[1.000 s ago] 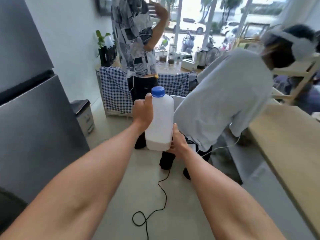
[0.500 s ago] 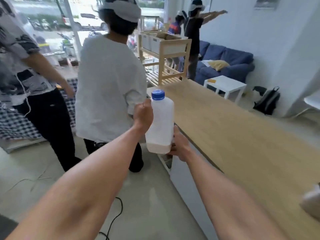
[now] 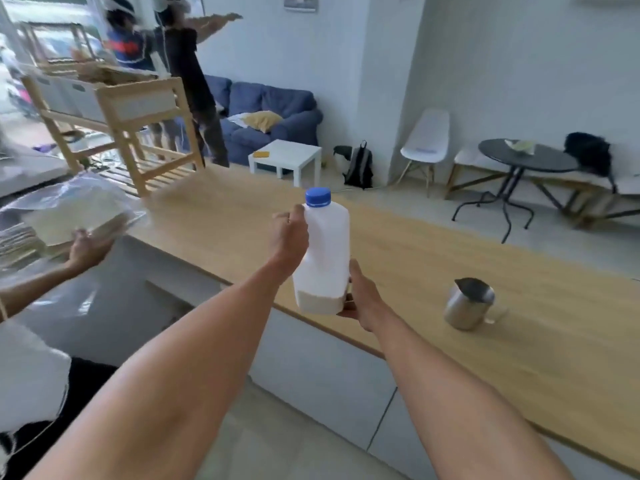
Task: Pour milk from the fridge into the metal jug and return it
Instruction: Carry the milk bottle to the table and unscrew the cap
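While the long wooden table (image 3: 450, 258) fills mid-frame, I carry the milk bottle (image 3: 325, 251) at centre: left hand (image 3: 289, 233) clenched round its handle, right hand (image 3: 363, 299) cupping its base. Next I must uncap and tip toward the metal jug (image 3: 469, 303), lower right. No label reads.

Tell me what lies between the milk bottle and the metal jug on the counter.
Nothing stands there. In the head view, only bare wooden counter separates the milk bottle from the metal jug, apart from the right hand supporting the bottle's base.
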### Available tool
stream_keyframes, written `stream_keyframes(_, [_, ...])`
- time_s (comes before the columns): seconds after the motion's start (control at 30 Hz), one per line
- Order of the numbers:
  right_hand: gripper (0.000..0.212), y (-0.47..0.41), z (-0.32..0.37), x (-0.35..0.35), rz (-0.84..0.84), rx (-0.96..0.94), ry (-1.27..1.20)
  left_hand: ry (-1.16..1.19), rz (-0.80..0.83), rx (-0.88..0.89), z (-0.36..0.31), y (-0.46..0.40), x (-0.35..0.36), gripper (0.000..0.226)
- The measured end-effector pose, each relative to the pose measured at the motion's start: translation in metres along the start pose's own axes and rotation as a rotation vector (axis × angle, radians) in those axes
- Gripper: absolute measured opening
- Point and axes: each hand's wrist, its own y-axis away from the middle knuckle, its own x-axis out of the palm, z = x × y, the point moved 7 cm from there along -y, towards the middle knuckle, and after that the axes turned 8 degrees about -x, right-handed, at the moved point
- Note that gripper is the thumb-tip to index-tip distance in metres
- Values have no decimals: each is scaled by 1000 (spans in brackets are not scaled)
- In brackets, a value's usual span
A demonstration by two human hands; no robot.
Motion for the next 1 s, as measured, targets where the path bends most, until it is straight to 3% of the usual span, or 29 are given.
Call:
stream_keyframes(0.27, [47,-22,-9,-67,-255,28,-104,-4,297,4,3,-21,98,33])
stream_keyframes(0.47, [49,-23,-15,-104,-365,38,-145,-16,424,6,12,-18,153,34])
stream_keyframes(0.63, [63,-21,-12,-138,-481,52,-66,-28,462,19,19,-9,185,36])
stream_keyframes(0.77, [55,-15,1,-160,-559,70,31,-78,467,22,38,-2,206,42])
stream_keyframes(0.9, [61,-34,-12,-181,-553,64,94,-95,470,15,59,7,223,53])
stream_keyframes(1.0, [51,-35,-25,-187,-581,79,43,-97,457,12,73,9,232,56])
